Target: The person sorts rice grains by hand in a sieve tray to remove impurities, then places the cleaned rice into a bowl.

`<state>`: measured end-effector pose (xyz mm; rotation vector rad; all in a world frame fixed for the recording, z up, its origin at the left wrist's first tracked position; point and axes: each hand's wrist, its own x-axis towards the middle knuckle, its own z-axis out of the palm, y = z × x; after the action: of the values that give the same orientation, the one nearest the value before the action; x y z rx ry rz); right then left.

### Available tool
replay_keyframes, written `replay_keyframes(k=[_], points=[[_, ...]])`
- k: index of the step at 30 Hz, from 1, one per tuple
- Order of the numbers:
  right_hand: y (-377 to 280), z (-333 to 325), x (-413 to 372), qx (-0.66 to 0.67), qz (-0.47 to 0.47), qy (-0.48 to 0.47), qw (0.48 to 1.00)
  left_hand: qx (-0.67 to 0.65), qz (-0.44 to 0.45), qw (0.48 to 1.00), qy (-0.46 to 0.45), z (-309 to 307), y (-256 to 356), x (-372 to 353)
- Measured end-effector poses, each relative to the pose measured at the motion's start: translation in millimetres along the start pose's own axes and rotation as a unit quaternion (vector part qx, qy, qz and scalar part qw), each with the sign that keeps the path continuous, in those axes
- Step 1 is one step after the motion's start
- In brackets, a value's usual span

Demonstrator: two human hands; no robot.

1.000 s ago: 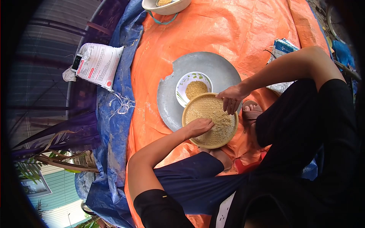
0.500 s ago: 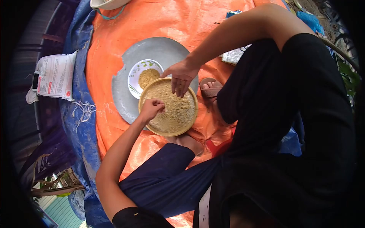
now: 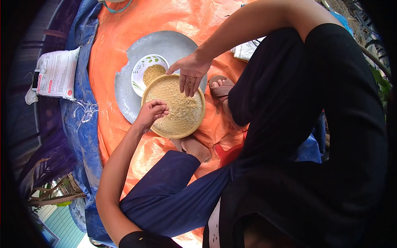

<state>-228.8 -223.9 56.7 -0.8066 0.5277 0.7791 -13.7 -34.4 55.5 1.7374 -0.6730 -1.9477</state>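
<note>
A round woven tray (image 3: 198,118) with a yellow rim holds a layer of pale, husky grain (image 3: 180,109). Over its left side is my left hand (image 3: 152,114), fingers curled and pressed together in a pinch; whatever they hold is too small to make out. My right hand (image 3: 192,73) hangs over the tray's upper edge, palm showing and fingers stretched downward, with a few grains on them. Against the tray's upper left stands a white bowl (image 3: 139,70) with a green leaf pattern, holding a heap of golden grain (image 3: 153,75).
Beneath the bowl lies a grey metal disc (image 3: 128,99) with a broken edge, on an orange tarp (image 3: 111,53). A blue tarp (image 3: 80,124) borders it, with a printed white sack (image 3: 58,74) at left. My sandalled feet flank the tray; a red object (image 3: 228,155) is near my legs.
The whole view has shifted, so everything sits slightly higher and further left. My left hand's fingers have loosened a little; my right hand stays stretched over the tray.
</note>
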Motion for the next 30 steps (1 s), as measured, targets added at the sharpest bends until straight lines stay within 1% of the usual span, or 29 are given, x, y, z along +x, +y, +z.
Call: replay_keyframes(k=[8, 13, 17, 19, 22, 25, 30], points=[[-21, 22, 5, -0.047, -0.034, -0.006, 0.998, 0.055, 0.033, 0.998, 0.008, 8, 40, -4], [-25, 28, 2, -0.045, -0.034, 0.009, 0.998, 0.06, 0.079, 0.995, 0.016, 10, 54, -9], [-26, 29, -3, -0.009, -0.063, -0.013, 0.998, 0.034, 0.127, 0.991, 0.028, 30, 75, -24], [-28, 30, 0, 0.019, -0.085, -0.03, 0.996, 0.028, 0.136, 0.99, 0.025, 37, 83, -29], [-33, 33, 1, 0.034, -0.099, -0.021, 0.994, 0.031, 0.158, 0.987, 0.027, 37, 88, -32], [-38, 31, 3, -0.001, -0.112, -0.061, 0.992, 0.061, 0.182, 0.981, 0.032, 30, 92, -36], [-38, 34, -1, 0.011, -0.096, -0.006, 0.995, 0.069, 0.185, 0.979, 0.044, 21, 86, -42]])
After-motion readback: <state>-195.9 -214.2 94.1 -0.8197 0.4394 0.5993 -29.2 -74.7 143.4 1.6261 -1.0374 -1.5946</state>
